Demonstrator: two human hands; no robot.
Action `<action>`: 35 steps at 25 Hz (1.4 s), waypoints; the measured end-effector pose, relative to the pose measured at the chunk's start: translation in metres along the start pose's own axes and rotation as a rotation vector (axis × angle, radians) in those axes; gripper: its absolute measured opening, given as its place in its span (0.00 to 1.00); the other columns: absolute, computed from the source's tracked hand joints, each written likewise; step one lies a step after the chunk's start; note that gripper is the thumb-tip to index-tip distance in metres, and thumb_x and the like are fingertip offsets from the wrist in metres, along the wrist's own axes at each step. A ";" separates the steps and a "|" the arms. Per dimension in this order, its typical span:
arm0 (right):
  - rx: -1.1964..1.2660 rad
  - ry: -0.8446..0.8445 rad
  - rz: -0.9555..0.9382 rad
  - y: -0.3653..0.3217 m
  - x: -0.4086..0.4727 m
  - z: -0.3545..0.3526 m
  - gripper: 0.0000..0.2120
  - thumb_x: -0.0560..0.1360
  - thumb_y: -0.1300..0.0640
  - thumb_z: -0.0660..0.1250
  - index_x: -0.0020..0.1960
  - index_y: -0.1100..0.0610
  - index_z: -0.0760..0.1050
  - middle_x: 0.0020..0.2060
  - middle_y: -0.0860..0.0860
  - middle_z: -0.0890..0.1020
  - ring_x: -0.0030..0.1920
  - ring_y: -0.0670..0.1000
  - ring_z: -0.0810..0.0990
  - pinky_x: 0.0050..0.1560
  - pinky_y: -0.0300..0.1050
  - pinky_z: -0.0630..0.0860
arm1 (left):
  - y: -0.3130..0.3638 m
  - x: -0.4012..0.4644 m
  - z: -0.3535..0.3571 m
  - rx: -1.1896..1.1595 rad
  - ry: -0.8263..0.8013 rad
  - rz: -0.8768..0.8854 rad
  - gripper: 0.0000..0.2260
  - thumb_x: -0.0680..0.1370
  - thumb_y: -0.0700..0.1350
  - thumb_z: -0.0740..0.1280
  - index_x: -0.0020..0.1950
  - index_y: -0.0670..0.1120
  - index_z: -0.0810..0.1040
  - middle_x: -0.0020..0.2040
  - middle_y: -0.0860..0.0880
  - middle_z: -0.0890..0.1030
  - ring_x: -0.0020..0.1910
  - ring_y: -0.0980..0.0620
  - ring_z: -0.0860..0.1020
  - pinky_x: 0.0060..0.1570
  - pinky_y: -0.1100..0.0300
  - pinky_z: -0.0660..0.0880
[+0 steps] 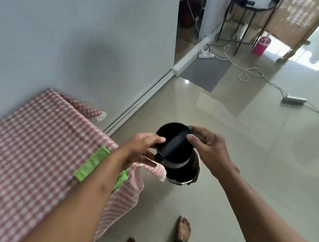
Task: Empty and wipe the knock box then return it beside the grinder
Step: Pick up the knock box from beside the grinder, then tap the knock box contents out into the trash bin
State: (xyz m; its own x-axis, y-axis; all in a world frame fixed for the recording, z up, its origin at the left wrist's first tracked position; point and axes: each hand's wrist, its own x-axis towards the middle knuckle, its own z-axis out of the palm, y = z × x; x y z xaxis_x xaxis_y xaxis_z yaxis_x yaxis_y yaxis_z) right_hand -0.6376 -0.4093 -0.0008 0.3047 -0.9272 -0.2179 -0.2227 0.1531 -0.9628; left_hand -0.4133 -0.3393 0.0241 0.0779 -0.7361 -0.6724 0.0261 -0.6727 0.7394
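Note:
A round black knock box with a black bar across its opening is held over the floor, just past the table's corner. My left hand grips its left rim, thumb on top. My right hand holds the right rim, with the thumb resting on the end of the bar. Directly under the box stands a dark bin with a light liner; the box hides most of it. The box's inside looks dark, and I cannot tell what is in it.
A red-and-white checked cloth covers the table at my left, with a green cloth near its edge. My bare feet stand on the pale tiled floor. Cables and a power strip lie farther off, near a pink container.

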 end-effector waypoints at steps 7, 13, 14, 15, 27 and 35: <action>0.086 -0.020 0.102 0.058 0.041 -0.035 0.12 0.80 0.68 0.70 0.62 0.61 0.84 0.51 0.48 0.89 0.53 0.43 0.87 0.64 0.42 0.81 | -0.045 0.076 0.047 -0.132 -0.004 -0.071 0.25 0.73 0.59 0.73 0.62 0.43 0.84 0.53 0.37 0.88 0.45 0.48 0.87 0.47 0.55 0.85; 0.071 0.141 0.240 0.144 0.059 -0.027 0.09 0.78 0.56 0.74 0.57 0.51 0.88 0.50 0.49 0.90 0.56 0.50 0.89 0.64 0.56 0.82 | -0.093 0.130 0.076 -0.292 0.039 -0.044 0.09 0.77 0.52 0.75 0.53 0.49 0.85 0.45 0.47 0.89 0.42 0.50 0.87 0.45 0.57 0.83; 0.067 0.141 0.253 0.158 0.062 -0.024 0.10 0.78 0.55 0.74 0.57 0.50 0.88 0.51 0.49 0.90 0.57 0.51 0.88 0.65 0.56 0.82 | -0.101 0.139 0.075 -0.304 0.014 -0.055 0.10 0.76 0.52 0.76 0.52 0.49 0.85 0.44 0.49 0.89 0.41 0.51 0.86 0.43 0.59 0.83; 0.064 0.144 0.259 0.171 0.068 -0.022 0.10 0.77 0.55 0.74 0.57 0.49 0.88 0.52 0.48 0.90 0.58 0.50 0.88 0.66 0.56 0.81 | -0.108 0.148 0.075 -0.320 -0.015 -0.066 0.10 0.74 0.52 0.78 0.51 0.48 0.85 0.44 0.49 0.89 0.41 0.52 0.87 0.44 0.59 0.83; -0.175 0.333 0.629 0.361 0.109 -0.014 0.11 0.79 0.49 0.73 0.57 0.53 0.87 0.50 0.47 0.89 0.53 0.49 0.86 0.60 0.46 0.81 | -0.221 0.285 0.082 -0.346 0.115 -0.179 0.19 0.61 0.51 0.82 0.49 0.46 0.87 0.40 0.53 0.88 0.37 0.57 0.84 0.52 0.59 0.77; -0.369 0.365 0.741 0.471 0.137 -0.008 0.11 0.80 0.53 0.70 0.58 0.57 0.85 0.55 0.55 0.87 0.58 0.56 0.82 0.57 0.44 0.75 | -0.282 0.355 0.067 -0.291 0.165 -0.164 0.22 0.58 0.53 0.82 0.49 0.47 0.88 0.43 0.52 0.88 0.46 0.52 0.84 0.70 0.48 0.77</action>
State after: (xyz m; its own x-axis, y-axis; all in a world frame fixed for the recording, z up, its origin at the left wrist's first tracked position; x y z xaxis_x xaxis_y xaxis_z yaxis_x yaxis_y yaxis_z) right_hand -0.7080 -0.4670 -0.4824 -0.3334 -0.6950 -0.6370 -0.5470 0.6929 -0.4698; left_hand -0.4596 -0.4156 -0.4257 0.2080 -0.5821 -0.7860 0.3316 -0.7140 0.6166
